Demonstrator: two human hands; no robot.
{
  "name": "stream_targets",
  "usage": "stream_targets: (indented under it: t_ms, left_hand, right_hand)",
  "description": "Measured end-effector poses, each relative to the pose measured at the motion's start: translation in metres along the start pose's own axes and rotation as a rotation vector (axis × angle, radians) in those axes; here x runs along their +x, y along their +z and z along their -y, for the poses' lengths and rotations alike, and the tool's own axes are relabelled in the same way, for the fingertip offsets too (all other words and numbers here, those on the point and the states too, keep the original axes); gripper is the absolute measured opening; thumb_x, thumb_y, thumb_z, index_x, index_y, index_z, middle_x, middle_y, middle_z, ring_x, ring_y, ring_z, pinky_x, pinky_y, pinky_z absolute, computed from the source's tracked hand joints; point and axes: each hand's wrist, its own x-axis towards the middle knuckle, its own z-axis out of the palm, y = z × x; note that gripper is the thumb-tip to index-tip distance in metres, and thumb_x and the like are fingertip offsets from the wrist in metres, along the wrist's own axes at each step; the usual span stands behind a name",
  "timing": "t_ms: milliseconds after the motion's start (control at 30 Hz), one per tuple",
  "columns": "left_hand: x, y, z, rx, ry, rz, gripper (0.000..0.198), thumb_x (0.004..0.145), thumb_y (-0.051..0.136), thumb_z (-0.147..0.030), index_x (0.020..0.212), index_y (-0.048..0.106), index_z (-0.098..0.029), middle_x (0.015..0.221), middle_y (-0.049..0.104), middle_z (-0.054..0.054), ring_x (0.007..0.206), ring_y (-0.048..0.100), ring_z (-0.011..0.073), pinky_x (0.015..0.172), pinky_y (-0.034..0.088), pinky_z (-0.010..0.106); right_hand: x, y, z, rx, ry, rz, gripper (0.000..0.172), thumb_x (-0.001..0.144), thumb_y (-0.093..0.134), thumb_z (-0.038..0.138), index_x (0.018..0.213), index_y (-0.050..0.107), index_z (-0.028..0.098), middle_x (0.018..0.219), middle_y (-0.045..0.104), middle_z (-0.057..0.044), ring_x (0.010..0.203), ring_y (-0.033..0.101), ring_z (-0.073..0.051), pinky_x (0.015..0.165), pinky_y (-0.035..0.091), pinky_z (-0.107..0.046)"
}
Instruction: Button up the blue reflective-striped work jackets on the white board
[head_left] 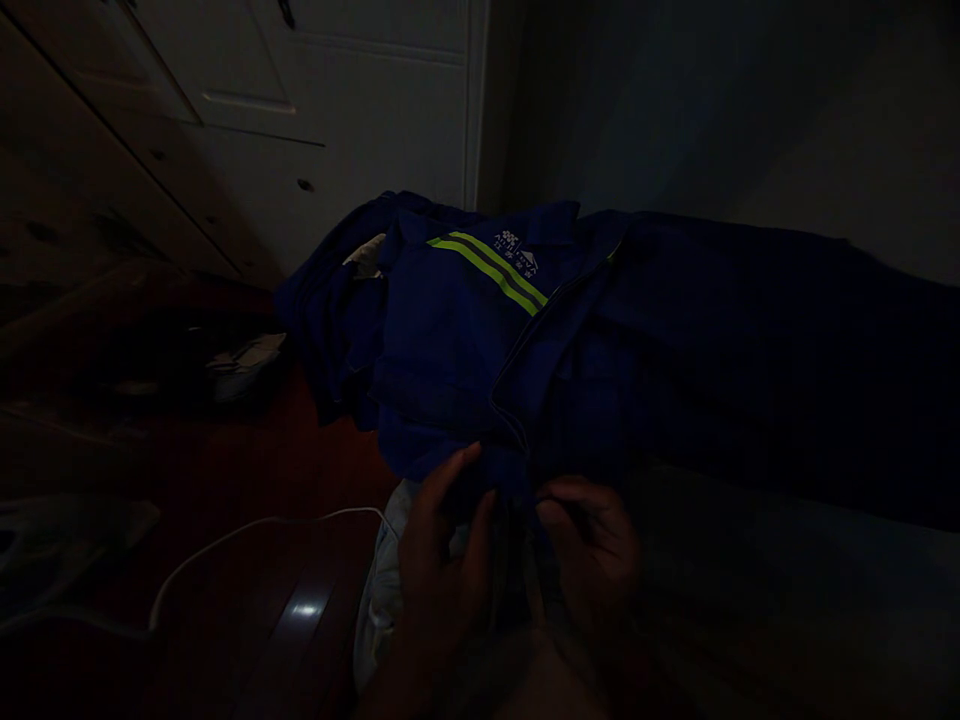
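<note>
Working with both hands at the near edge of a blue jacket (450, 330), in very dim light. Pinching that edge between the fingers and thumb of the right hand (600, 550). Holding the fingers and thumb of the left hand (439, 550) apart with a narrow gap, just beside the right one; cannot tell any firm contact with the cloth there. Laid out in the middle of the view, marked with a yellow-green stripe (491, 268) and white lettering (517, 255). Can see dark blue cloth (750, 330) to the right, too dim to part from the jacket. Can make out pale cloth (381, 600) beside the left hand. Farther left, can see a white cable (262, 520) curving over the red floor (330, 455). Beyond the jacket, can see a pale cabinet (382, 120).
</note>
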Motion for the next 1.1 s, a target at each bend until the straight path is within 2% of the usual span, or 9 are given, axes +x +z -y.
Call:
stream_targets:
  t_ms: [100, 300, 467, 600, 700, 767, 867, 967, 1100]
  left_hand:
    - [0.000, 0.002, -0.001, -0.019, 0.012, -0.077, 0.051, 0.081, 0.072, -0.011, 0.127, 0.057, -0.027, 0.111, 0.070, 0.002, 0.100, 0.070, 0.0157, 0.079, 0.060, 0.022]
    - [0.001, -0.001, 0.007, 0.089, 0.033, -0.131, 0.047, 0.076, 0.078, -0.018, 0.120, 0.061, -0.023, 0.099, 0.069, 0.002, 0.087, 0.070, 0.0143, 0.070, 0.059, 0.021]
    - [-0.001, -0.008, 0.012, 0.106, 0.071, 0.008, 0.050, 0.084, 0.070, -0.016, 0.130, 0.055, -0.025, 0.103, 0.072, 0.003, 0.092, 0.071, 0.0156, 0.078, 0.060, 0.026]
    - [-0.001, -0.011, 0.014, 0.071, 0.113, 0.171, 0.061, 0.091, 0.059, -0.013, 0.146, 0.037, -0.027, 0.119, 0.069, 0.008, 0.110, 0.067, 0.0183, 0.083, 0.060, 0.027]
    - [-0.001, -0.013, 0.015, 0.108, 0.164, 0.251, 0.071, 0.093, 0.054, -0.012, 0.154, 0.023, -0.029, 0.131, 0.063, 0.011, 0.121, 0.062, 0.0198, 0.088, 0.059, 0.031]
    - [-0.001, -0.014, 0.015, 0.107, 0.209, 0.291, 0.077, 0.093, 0.052, -0.011, 0.157, 0.012, -0.029, 0.137, 0.059, 0.012, 0.125, 0.059, 0.0202, 0.089, 0.059, 0.031]
    - [0.000, -0.014, 0.012, 0.059, 0.258, 0.347, 0.082, 0.093, 0.050, -0.009, 0.158, 0.001, -0.027, 0.143, 0.054, 0.014, 0.131, 0.053, 0.0201, 0.094, 0.057, 0.032]
    - [0.002, -0.014, 0.009, 0.019, 0.285, 0.363, 0.087, 0.093, 0.048, -0.005, 0.157, -0.006, -0.028, 0.146, 0.050, 0.015, 0.133, 0.051, 0.0192, 0.099, 0.054, 0.034]
    - [0.003, -0.013, 0.009, 0.006, 0.250, 0.367, 0.087, 0.093, 0.046, -0.005, 0.156, -0.009, -0.028, 0.149, 0.047, 0.015, 0.134, 0.049, 0.0180, 0.097, 0.055, 0.030]
  right_hand:
    - [0.001, 0.007, 0.000, 0.014, 0.008, 0.047, 0.005, 0.079, 0.075, 0.023, 0.082, 0.072, 0.024, 0.075, 0.070, 0.001, 0.070, 0.067, -0.012, 0.064, 0.053, -0.020]
    - [0.001, 0.013, -0.005, 0.044, 0.141, -0.061, 0.012, 0.076, 0.078, 0.030, 0.081, 0.071, 0.022, 0.074, 0.071, -0.001, 0.068, 0.068, -0.014, 0.062, 0.054, -0.022]
    - [0.002, 0.015, -0.002, 0.019, 0.142, -0.035, 0.013, 0.075, 0.078, 0.031, 0.080, 0.071, 0.021, 0.074, 0.072, -0.002, 0.069, 0.068, -0.015, 0.063, 0.055, -0.024]
    - [0.004, 0.016, 0.001, 0.017, 0.070, -0.061, 0.010, 0.077, 0.077, 0.027, 0.082, 0.070, 0.021, 0.075, 0.071, -0.001, 0.069, 0.067, -0.015, 0.064, 0.055, -0.024]
    - [0.004, 0.014, 0.003, 0.020, -0.045, -0.032, 0.008, 0.080, 0.074, 0.019, 0.086, 0.069, 0.022, 0.079, 0.070, -0.001, 0.074, 0.067, -0.014, 0.068, 0.053, -0.025]
    - [0.004, 0.013, 0.004, 0.033, -0.127, 0.019, 0.014, 0.081, 0.073, 0.013, 0.090, 0.069, 0.024, 0.082, 0.070, 0.000, 0.079, 0.065, -0.014, 0.072, 0.052, -0.025]
    - [0.006, 0.015, 0.006, -0.019, -0.163, 0.117, 0.019, 0.082, 0.072, 0.011, 0.093, 0.069, 0.027, 0.083, 0.069, 0.002, 0.079, 0.065, -0.013, 0.071, 0.051, -0.024]
    - [0.010, 0.018, 0.008, -0.130, -0.185, 0.170, 0.015, 0.083, 0.072, 0.013, 0.091, 0.070, 0.026, 0.080, 0.069, 0.002, 0.073, 0.064, -0.012, 0.066, 0.051, -0.022]
    - [0.015, 0.019, 0.009, -0.190, -0.220, 0.186, 0.009, 0.084, 0.072, 0.016, 0.088, 0.071, 0.024, 0.077, 0.070, 0.001, 0.070, 0.066, -0.012, 0.063, 0.053, -0.022]
